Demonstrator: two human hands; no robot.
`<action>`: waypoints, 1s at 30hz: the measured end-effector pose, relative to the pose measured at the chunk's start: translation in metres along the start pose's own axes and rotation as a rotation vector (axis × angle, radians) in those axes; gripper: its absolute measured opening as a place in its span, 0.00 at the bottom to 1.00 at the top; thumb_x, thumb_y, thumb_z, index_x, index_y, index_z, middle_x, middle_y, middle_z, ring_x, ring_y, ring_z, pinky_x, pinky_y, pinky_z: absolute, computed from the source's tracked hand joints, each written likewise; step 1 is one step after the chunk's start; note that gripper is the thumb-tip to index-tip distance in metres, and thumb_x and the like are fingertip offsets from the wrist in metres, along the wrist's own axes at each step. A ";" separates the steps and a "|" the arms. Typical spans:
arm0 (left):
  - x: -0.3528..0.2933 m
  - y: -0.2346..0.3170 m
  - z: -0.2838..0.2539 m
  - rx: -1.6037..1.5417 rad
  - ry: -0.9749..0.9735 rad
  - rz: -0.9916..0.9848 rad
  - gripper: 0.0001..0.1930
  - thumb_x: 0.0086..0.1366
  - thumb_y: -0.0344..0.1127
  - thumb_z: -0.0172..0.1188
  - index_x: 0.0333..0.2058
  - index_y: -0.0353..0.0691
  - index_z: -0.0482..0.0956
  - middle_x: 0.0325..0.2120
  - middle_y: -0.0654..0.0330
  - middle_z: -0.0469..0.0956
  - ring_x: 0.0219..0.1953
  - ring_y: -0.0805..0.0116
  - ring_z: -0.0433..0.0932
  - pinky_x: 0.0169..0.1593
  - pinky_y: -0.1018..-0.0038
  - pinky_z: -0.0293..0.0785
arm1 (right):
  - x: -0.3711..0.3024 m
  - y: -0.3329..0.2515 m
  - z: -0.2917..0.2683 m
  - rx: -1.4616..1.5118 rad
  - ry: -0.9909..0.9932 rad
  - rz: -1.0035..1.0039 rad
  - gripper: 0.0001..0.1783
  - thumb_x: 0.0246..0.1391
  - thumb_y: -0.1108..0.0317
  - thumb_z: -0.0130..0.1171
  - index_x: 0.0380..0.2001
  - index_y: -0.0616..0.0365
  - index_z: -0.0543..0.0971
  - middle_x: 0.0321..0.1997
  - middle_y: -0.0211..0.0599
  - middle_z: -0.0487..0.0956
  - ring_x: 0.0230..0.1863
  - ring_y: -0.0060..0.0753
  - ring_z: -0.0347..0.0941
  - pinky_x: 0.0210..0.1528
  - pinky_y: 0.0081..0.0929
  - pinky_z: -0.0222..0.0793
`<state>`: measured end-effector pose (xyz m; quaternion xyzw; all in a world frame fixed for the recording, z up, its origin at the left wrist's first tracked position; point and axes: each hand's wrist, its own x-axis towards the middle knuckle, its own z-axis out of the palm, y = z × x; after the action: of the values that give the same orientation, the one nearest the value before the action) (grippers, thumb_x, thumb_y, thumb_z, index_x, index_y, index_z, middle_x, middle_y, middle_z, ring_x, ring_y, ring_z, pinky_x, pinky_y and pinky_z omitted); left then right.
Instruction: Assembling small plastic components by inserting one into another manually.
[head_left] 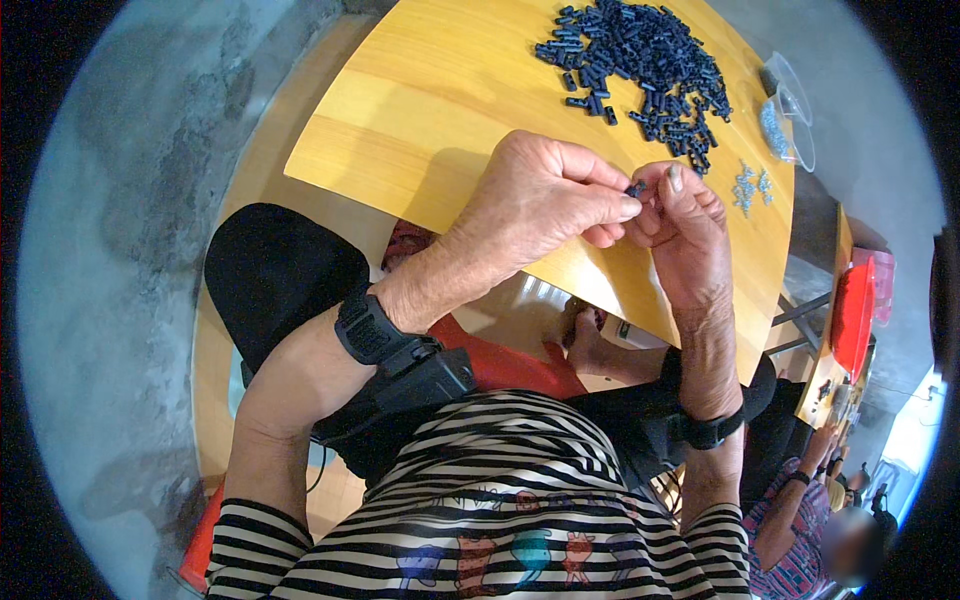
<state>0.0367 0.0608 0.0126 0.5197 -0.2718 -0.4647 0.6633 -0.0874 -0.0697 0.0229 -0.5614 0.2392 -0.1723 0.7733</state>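
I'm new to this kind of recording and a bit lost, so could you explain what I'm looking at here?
Of course. There's no machine here, just a person's two bare hands. The single picture comes from a wide fisheye camera worn on the person's head, looking down, which is why straight edges bend. The wearer's striped shirt fills the bottom.

On the yellow wooden table lies a pile of small black parts. Nearer the right edge are small silvery pieces, perhaps screws, with clear plastic tubs beyond.

The left hand pinches a tiny dark part. The right hand is curled close beside it; whether it grips anything isn't clear.
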 end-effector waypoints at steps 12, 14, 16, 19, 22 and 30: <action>0.000 -0.001 0.000 0.013 -0.032 0.019 0.10 0.55 0.30 0.64 0.33 0.29 0.80 0.22 0.58 0.79 0.23 0.76 0.78 0.28 0.82 0.75 | 0.002 -0.006 0.001 0.083 -0.084 0.154 0.09 0.56 0.66 0.55 0.35 0.61 0.76 0.24 0.23 0.72 0.21 0.14 0.60 0.21 0.15 0.55; -0.001 -0.001 0.000 0.023 -0.031 0.014 0.09 0.55 0.30 0.64 0.33 0.29 0.80 0.21 0.58 0.79 0.23 0.76 0.78 0.28 0.82 0.75 | 0.003 -0.005 0.001 0.090 -0.085 0.166 0.09 0.55 0.67 0.55 0.36 0.61 0.76 0.24 0.24 0.72 0.21 0.14 0.60 0.21 0.15 0.55; 0.000 -0.002 0.000 0.026 -0.037 0.035 0.09 0.55 0.30 0.64 0.32 0.29 0.80 0.21 0.59 0.79 0.23 0.76 0.78 0.27 0.82 0.75 | 0.004 -0.005 0.000 0.107 -0.099 0.173 0.08 0.55 0.68 0.55 0.36 0.61 0.76 0.25 0.24 0.72 0.21 0.14 0.60 0.21 0.15 0.55; 0.000 -0.004 0.000 0.025 -0.043 0.043 0.09 0.55 0.29 0.64 0.32 0.29 0.80 0.21 0.58 0.79 0.22 0.76 0.77 0.27 0.82 0.75 | 0.004 -0.005 0.000 0.111 -0.106 0.186 0.08 0.55 0.69 0.56 0.36 0.61 0.76 0.25 0.25 0.73 0.21 0.15 0.61 0.21 0.15 0.55; 0.001 -0.005 0.001 0.032 -0.034 0.040 0.08 0.54 0.28 0.64 0.32 0.29 0.80 0.22 0.58 0.79 0.22 0.76 0.77 0.27 0.82 0.75 | 0.004 -0.005 -0.004 0.116 -0.130 0.193 0.08 0.54 0.70 0.57 0.36 0.62 0.76 0.24 0.26 0.73 0.21 0.15 0.62 0.20 0.15 0.56; -0.002 0.005 -0.002 -0.027 -0.125 -0.043 0.10 0.55 0.28 0.63 0.35 0.29 0.79 0.24 0.55 0.80 0.25 0.71 0.80 0.30 0.80 0.77 | 0.005 -0.008 -0.011 0.139 -0.195 0.215 0.08 0.53 0.70 0.58 0.35 0.63 0.75 0.24 0.28 0.74 0.20 0.16 0.64 0.21 0.15 0.60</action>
<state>0.0391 0.0640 0.0174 0.4865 -0.2953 -0.5141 0.6417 -0.0892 -0.0833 0.0267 -0.4915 0.2093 -0.0494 0.8439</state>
